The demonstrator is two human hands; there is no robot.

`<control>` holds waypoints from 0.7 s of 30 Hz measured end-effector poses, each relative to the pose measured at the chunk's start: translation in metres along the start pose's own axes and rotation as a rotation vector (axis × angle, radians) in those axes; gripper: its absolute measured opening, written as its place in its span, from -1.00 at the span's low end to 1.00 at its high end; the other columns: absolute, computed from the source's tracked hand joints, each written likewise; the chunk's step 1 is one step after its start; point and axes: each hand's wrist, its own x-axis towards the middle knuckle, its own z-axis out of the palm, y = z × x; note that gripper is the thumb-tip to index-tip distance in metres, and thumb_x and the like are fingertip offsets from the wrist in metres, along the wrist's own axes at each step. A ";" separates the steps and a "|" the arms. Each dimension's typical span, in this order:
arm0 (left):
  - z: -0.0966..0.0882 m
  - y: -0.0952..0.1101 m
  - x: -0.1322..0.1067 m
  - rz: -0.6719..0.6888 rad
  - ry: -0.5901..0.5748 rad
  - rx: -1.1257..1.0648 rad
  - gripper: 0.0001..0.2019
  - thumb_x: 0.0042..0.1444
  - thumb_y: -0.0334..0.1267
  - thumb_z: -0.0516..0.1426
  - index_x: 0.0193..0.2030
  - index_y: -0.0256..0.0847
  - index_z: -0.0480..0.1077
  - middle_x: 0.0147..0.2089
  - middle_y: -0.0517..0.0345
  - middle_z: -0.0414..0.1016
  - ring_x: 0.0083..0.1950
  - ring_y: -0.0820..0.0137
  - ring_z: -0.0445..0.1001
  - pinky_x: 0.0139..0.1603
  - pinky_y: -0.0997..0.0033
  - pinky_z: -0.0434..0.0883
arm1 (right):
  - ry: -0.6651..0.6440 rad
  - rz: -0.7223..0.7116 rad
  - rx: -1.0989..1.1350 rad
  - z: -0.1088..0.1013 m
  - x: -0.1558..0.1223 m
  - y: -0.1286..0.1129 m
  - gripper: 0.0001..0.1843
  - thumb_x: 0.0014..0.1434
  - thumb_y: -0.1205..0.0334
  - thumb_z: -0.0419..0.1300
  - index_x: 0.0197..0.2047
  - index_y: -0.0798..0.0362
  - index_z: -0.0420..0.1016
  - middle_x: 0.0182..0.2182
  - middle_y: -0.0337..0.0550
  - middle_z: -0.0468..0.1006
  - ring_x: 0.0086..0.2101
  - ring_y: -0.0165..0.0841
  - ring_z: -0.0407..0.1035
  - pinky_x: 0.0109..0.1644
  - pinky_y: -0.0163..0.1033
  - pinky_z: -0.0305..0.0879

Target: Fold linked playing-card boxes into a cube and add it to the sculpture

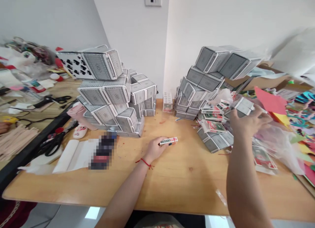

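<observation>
My left hand point(155, 148) rests on the wooden table point(172, 182) with its fingers closed round a small deck of playing cards point(168, 141), seen edge-on with a white and red side. A red string circles that wrist. My right hand point(247, 122) reaches into the heap at the right and grips a grey patterned card box point(243, 106). Loose red-backed card packs point(213, 126) lie just left of that hand. A clear plastic bag point(278, 142) lies beneath and beside it.
Stacks of grey card boxes stand at the back left point(110, 96) and back right point(211, 73). Scissors point(52, 143), white paper point(73, 155) and a blurred dark object point(102, 152) lie at the left. Coloured paper cut-outs point(295, 123) cover the right edge. A small clear box point(167, 101) stands by the wall.
</observation>
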 end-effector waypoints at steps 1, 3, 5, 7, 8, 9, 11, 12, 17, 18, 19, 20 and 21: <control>-0.001 0.001 0.000 0.004 -0.003 -0.006 -0.81 0.07 -0.27 0.11 -0.16 -0.18 0.46 -0.19 0.14 0.56 -0.22 0.41 0.50 -0.22 0.49 0.38 | -0.076 0.108 -0.021 0.008 0.009 0.003 -0.24 -0.16 -0.03 0.25 0.08 0.18 0.27 -0.02 0.38 0.11 0.01 0.17 0.00 -0.04 0.24 -0.14; -0.002 0.002 -0.001 0.006 -0.010 -0.017 -0.81 0.08 -0.27 0.11 -0.16 -0.19 0.46 -0.20 0.13 0.56 -0.22 0.40 0.50 -0.21 0.48 0.38 | -0.210 0.223 -0.017 0.021 0.016 0.006 -0.27 -0.24 -0.07 0.28 0.00 0.10 0.33 -0.03 0.34 0.10 -0.01 0.17 0.02 -0.10 0.16 -0.08; -0.002 0.002 -0.001 0.005 -0.017 -0.024 -0.81 0.08 -0.28 0.11 -0.17 -0.19 0.46 -0.20 0.13 0.57 -0.22 0.40 0.50 -0.21 0.48 0.38 | -0.242 0.283 0.022 0.027 0.014 0.007 -0.27 -0.25 0.00 0.30 0.03 0.03 0.29 -0.05 0.29 0.15 -0.09 0.09 0.15 -0.17 0.07 0.01; -0.002 0.001 -0.001 0.005 -0.024 -0.031 -0.81 0.07 -0.28 0.11 -0.17 -0.19 0.46 -0.21 0.13 0.57 -0.23 0.40 0.50 -0.22 0.48 0.38 | -0.218 0.329 0.047 0.028 0.010 0.008 -0.27 -0.25 0.08 0.32 0.04 0.00 0.27 -0.07 0.27 0.20 -0.17 0.03 0.25 -0.22 0.00 0.07; -0.002 0.001 -0.001 0.006 -0.025 -0.033 -0.82 0.08 -0.28 0.11 -0.17 -0.19 0.46 -0.21 0.13 0.57 -0.23 0.40 0.50 -0.23 0.49 0.38 | -0.196 0.344 0.048 0.028 0.009 0.009 -0.26 -0.27 0.09 0.34 0.03 0.01 0.27 -0.08 0.28 0.23 -0.18 0.02 0.28 -0.23 -0.01 0.09; -0.002 0.000 -0.001 0.007 -0.025 -0.033 -0.82 0.08 -0.28 0.11 -0.18 -0.20 0.46 -0.21 0.13 0.57 -0.23 0.41 0.49 -0.24 0.49 0.38 | -0.170 0.349 0.041 0.027 0.009 0.009 -0.25 -0.29 0.08 0.35 0.02 0.02 0.27 -0.10 0.29 0.25 -0.16 0.04 0.28 -0.23 -0.02 0.10; -0.002 -0.001 -0.001 0.010 -0.019 -0.025 -0.83 0.07 -0.28 0.11 -0.19 -0.20 0.45 -0.21 0.12 0.56 -0.24 0.41 0.49 -0.24 0.49 0.38 | -0.116 0.345 0.015 0.027 0.009 0.007 -0.22 -0.32 0.03 0.37 0.00 0.05 0.27 -0.12 0.31 0.29 -0.11 0.09 0.26 -0.20 0.00 0.10; -0.002 -0.001 -0.001 0.010 -0.016 -0.020 -0.83 0.06 -0.28 0.12 -0.20 -0.20 0.45 -0.21 0.12 0.56 -0.24 0.40 0.49 -0.25 0.49 0.38 | -0.094 0.348 -0.001 0.027 0.010 0.006 -0.22 -0.32 0.01 0.37 -0.01 0.06 0.26 -0.13 0.32 0.30 -0.09 0.11 0.26 -0.19 0.01 0.10; -0.003 0.002 -0.003 0.020 -0.032 -0.040 -0.80 0.06 -0.27 0.12 -0.16 -0.19 0.45 -0.21 0.13 0.56 -0.25 0.42 0.49 -0.25 0.50 0.37 | -0.048 0.427 -0.035 0.029 0.015 -0.001 -0.32 -0.24 0.08 0.31 -0.03 0.04 0.21 -0.20 0.32 0.40 -0.15 0.08 0.34 -0.24 0.02 0.11; -0.003 0.002 -0.003 0.023 -0.028 -0.043 -0.80 0.06 -0.27 0.12 -0.16 -0.18 0.45 -0.21 0.14 0.56 -0.25 0.42 0.49 -0.25 0.50 0.37 | -0.047 0.432 -0.028 0.028 0.015 -0.001 -0.32 -0.24 0.11 0.31 -0.02 0.04 0.20 -0.21 0.31 0.42 -0.16 0.07 0.36 -0.24 0.01 0.13; -0.003 0.003 -0.003 0.025 -0.022 -0.043 -0.80 0.06 -0.27 0.12 -0.17 -0.18 0.45 -0.21 0.14 0.56 -0.25 0.41 0.49 -0.25 0.49 0.37 | -0.041 0.432 -0.016 0.026 0.015 0.000 -0.32 -0.25 0.14 0.31 -0.02 0.05 0.19 -0.22 0.30 0.44 -0.18 0.06 0.37 -0.24 0.01 0.14; -0.003 0.003 -0.003 0.024 -0.019 -0.041 -0.81 0.06 -0.27 0.12 -0.17 -0.18 0.46 -0.22 0.13 0.56 -0.25 0.41 0.49 -0.26 0.49 0.36 | -0.032 0.427 -0.002 0.024 0.015 0.002 -0.32 -0.26 0.17 0.31 -0.03 0.06 0.20 -0.22 0.31 0.46 -0.18 0.05 0.39 -0.23 0.00 0.17; -0.003 0.003 -0.003 0.021 -0.020 -0.039 -0.81 0.05 -0.27 0.12 -0.18 -0.18 0.46 -0.22 0.13 0.56 -0.26 0.41 0.48 -0.26 0.49 0.36 | -0.014 0.419 0.014 0.021 0.015 0.004 -0.33 -0.27 0.18 0.31 -0.04 0.06 0.21 -0.21 0.30 0.47 -0.18 0.05 0.39 -0.22 -0.01 0.19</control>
